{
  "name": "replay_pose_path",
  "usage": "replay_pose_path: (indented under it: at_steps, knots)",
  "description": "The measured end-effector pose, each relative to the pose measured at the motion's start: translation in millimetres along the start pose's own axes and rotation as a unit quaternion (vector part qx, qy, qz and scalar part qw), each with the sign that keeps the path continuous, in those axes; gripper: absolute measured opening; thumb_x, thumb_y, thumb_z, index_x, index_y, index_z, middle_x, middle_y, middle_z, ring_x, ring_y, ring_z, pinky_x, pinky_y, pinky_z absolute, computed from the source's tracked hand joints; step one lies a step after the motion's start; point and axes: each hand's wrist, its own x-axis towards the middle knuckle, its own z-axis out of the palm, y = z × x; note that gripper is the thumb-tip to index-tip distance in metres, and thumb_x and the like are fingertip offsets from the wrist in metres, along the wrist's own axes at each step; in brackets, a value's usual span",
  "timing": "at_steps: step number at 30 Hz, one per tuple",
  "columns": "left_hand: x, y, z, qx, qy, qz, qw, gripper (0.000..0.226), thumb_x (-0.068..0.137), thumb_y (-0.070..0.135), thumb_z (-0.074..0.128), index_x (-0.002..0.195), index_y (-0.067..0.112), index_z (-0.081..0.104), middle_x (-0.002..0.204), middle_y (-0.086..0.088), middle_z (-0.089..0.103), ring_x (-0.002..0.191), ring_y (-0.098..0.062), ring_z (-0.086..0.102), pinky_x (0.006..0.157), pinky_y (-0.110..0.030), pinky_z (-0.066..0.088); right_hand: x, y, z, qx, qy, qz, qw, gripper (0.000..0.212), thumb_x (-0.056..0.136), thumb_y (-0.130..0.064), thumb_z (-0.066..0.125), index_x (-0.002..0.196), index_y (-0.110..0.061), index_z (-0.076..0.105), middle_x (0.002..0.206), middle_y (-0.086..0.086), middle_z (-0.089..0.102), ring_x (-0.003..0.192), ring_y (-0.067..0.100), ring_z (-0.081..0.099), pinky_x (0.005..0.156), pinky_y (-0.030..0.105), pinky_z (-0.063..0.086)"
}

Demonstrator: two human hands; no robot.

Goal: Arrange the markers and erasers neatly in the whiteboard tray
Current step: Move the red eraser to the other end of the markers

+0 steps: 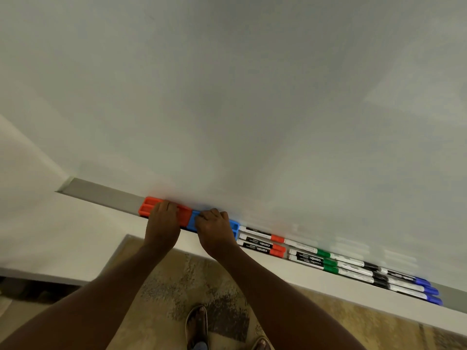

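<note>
1. Where the grey tray runs under the whiteboard, an orange eraser sits w/ left hand on top, fingers curled over it.
2. Touching it on the right, a blue eraser lies under right hand, fingers bent round it.
3. Right of both hands, markers lie in rows by cap colour: red, green, black, blue.

The grey whiteboard tray is the landmark. On it, the left hand rests over a red eraser, and the right hand covers a blue eraser touching the red one. Further along the tray lie red-capped markers, then green-capped markers, black-capped markers and blue-capped markers.
</note>
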Motion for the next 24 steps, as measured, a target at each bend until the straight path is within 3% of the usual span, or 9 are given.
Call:
replay_pose_path:
  at_steps: [3,7,12,16,19,24]
  knots:
    - [8,-21,-6,0.017,-0.009,-0.057,0.998,0.024,0.076,0.008,0.031,0.080,0.003,0.053,0.078,-0.018,0.055,0.073,-0.035,0.046,0.064,-0.043,0.034,11,-13,5,-0.022,-0.007,-0.014,1.000,0.008,0.084,-0.019,0.061,0.087,-0.012,0.065,0.088,0.007,0.067,0.082,0.027,0.055,0.072,0.039,0.044]
    - [14,-33,-23,-0.044,0.031,-0.160,0.986,0.009,0.078,-0.004,0.045,0.080,-0.007,0.053,0.076,-0.029,0.057,0.068,-0.044,0.050,0.060,-0.047,0.041,23,-28,8,-0.030,-0.012,-0.016,0.999,0.020,0.086,-0.033,0.060,0.090,-0.013,0.065,0.089,0.006,0.068,0.084,0.029,0.057,0.073,0.040,0.045]
    - [23,-55,-19,-0.074,-0.044,-0.263,0.961,0.023,0.081,-0.002,0.051,0.101,-0.011,0.055,0.099,-0.034,0.058,0.092,-0.049,0.051,0.078,-0.051,0.041,31,-36,10,-0.028,-0.046,0.011,0.998,0.027,0.085,-0.039,0.062,0.095,-0.015,0.067,0.094,0.005,0.068,0.091,0.028,0.057,0.078,0.042,0.046]
    - [28,-65,-15,-0.074,-0.088,-0.275,0.954,0.017,0.081,0.001,0.048,0.094,-0.005,0.058,0.098,-0.030,0.061,0.093,-0.046,0.053,0.077,-0.046,0.042,35,-40,10,-0.065,-0.085,0.010,0.994,0.014,0.081,-0.018,0.064,0.094,-0.016,0.066,0.095,0.006,0.066,0.090,0.028,0.054,0.079,0.041,0.044]
    - [32,-68,-14,-0.060,-0.109,-0.281,0.951,0.010,0.080,0.003,0.048,0.078,0.001,0.058,0.089,-0.024,0.063,0.086,-0.043,0.055,0.070,-0.041,0.042,35,-41,10,-0.042,-0.096,0.011,0.994,0.024,0.079,-0.004,0.059,0.100,-0.013,0.065,0.100,0.010,0.064,0.096,0.032,0.053,0.084,0.044,0.041]
    - [37,-66,-9,-0.061,-0.135,-0.289,0.946,0.021,0.089,0.015,0.043,0.089,0.003,0.060,0.096,-0.020,0.062,0.092,-0.040,0.057,0.079,-0.042,0.043,38,-45,10,0.001,-0.100,0.029,0.995,0.029,0.081,0.000,0.054,0.106,-0.010,0.064,0.109,0.013,0.062,0.105,0.033,0.052,0.090,0.044,0.038]
